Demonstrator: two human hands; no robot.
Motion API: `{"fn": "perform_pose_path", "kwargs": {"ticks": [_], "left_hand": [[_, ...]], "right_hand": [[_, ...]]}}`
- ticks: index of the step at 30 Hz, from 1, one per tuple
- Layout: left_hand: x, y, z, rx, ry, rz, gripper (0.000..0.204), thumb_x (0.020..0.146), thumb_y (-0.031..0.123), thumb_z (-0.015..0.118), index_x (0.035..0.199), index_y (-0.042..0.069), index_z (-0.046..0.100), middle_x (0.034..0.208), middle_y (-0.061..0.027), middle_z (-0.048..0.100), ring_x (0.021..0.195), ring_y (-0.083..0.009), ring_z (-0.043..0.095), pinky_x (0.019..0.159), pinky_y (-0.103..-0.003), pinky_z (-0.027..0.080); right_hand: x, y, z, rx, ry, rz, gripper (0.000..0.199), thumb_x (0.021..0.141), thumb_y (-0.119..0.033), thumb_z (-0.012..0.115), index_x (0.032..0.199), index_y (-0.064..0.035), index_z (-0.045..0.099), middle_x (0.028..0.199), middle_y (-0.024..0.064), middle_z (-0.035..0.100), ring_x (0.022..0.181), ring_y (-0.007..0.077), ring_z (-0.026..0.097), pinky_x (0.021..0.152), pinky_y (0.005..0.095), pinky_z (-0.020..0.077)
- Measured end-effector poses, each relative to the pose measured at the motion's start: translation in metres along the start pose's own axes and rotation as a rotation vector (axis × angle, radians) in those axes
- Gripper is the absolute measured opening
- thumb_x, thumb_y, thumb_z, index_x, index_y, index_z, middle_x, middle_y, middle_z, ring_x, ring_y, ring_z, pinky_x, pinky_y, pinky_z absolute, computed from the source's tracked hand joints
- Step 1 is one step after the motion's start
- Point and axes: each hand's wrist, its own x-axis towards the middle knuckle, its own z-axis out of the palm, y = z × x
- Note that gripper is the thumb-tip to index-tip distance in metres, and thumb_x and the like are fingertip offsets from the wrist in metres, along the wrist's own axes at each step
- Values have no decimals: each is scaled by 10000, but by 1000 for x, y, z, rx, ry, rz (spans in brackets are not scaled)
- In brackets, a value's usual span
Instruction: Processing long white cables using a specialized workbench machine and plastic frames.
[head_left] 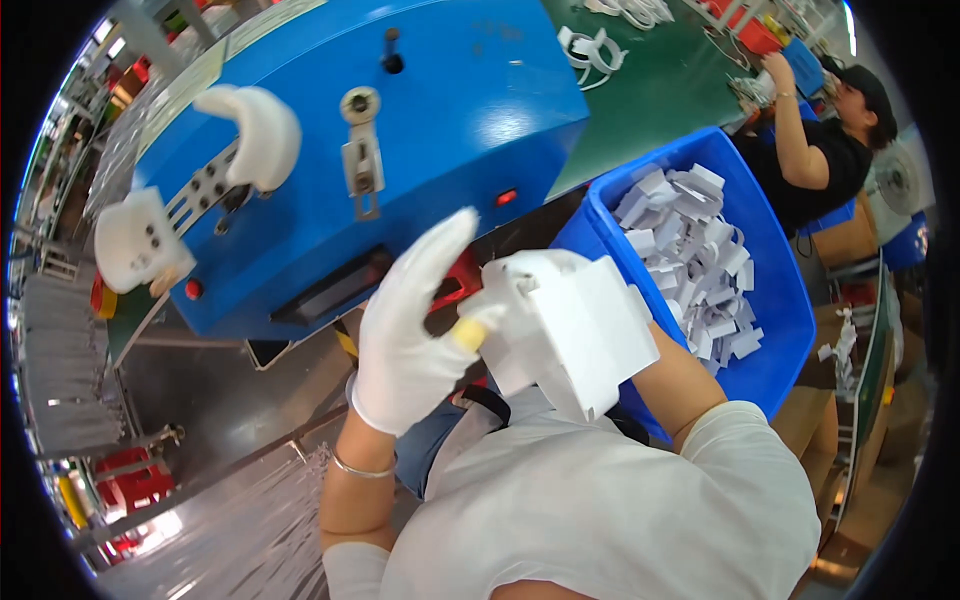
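Note:
In front of my body, my right hand (548, 262), in a white glove, is closed round a white flat-sided boxy piece (595, 335). The piece hides most of that hand, and its edges are slightly blurred. Just left of it, my left hand (405, 345) is raised in a white glove, its fingers stretched upward and its palm facing the piece. A yellow cover sits on the left thumb's tip, close beside the piece; whether they touch I cannot tell. Nothing shows in the left palm.
A blue machine (470, 90) with white curved pads (265, 140) and a red switch (506, 197) stands ahead. At right, a blue bin (775, 330) holds many white pieces (700, 260). White bands lie on the green table (650, 90). A co-worker (815, 150) sits beyond the bin.

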Motion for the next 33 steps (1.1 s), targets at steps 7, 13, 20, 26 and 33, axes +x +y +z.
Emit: {"fn": "perform_pose_path", "kwargs": {"ticks": [7,13,20,26,33], "left_hand": [[21,33,-24,-169,-133,-441,240,850,6,613,1088,7,648,906,-36,664,771,-91,613,673,-222,497],[14,66,-70,221,472,431,285,648,-129,635,888,21,673,837,-111,645,759,-205,630,678,-285,500],[31,76,-148,751,798,372,207,708,-73,614,900,-23,675,824,-113,662,711,-175,627,678,-254,492],[33,80,-151,790,835,126,145,789,0,584,890,17,686,846,-108,667,668,-178,634,625,-264,489],[34,59,-156,324,749,58,190,842,63,610,1009,4,679,867,-51,655,630,-74,567,558,-213,466]], "right_hand": [[-4,6,37,239,-295,211,295,884,-131,601,1160,-30,581,1070,95,621,988,160,588,846,287,469],[18,-37,14,446,-231,356,212,906,-149,551,1039,7,605,901,92,641,756,153,634,655,275,514],[63,-139,5,123,216,-55,245,925,-179,555,990,49,619,738,86,619,573,133,589,563,252,489],[127,-152,13,-225,463,-606,194,882,-75,626,1053,17,629,951,76,631,871,123,598,790,233,467],[143,-157,22,-57,272,-344,292,919,-173,601,1127,31,581,1051,75,626,985,122,570,897,261,436]]}}
